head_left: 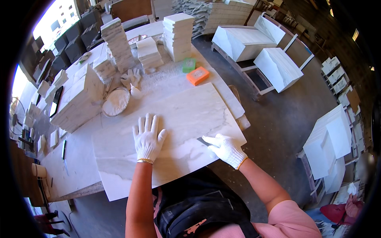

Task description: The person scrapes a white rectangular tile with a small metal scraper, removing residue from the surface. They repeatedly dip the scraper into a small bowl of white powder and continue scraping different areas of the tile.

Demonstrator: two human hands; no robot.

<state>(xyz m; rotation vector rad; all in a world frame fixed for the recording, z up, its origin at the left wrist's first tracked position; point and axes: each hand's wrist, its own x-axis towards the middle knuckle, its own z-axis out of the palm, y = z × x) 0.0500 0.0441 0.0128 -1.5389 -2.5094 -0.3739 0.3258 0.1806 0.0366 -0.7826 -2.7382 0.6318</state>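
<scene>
A large white marble slab (186, 115) with grey veins lies across the workbench, its near edge jutting out toward my body. My left hand (149, 137), in a white knit glove, rests flat on the slab with the fingers spread. Near the slab's right edge, my right hand (227, 148), gloved the same way, is closed around a small dark flat blade, perhaps a scraper (204, 141). The blade's tip points left and touches or hovers just over the marble; I cannot tell which. The rest of the tool is hidden in my grip.
Beyond the slab are a bowl of white paste (116, 102), loose gloves (131, 77), an orange box (197, 75) and a green block (189, 65). Stacked marble tiles (177, 37) line the bench's back. A phone (56, 101) lies on the left stack. Slabs on pallets (278, 69) stand right.
</scene>
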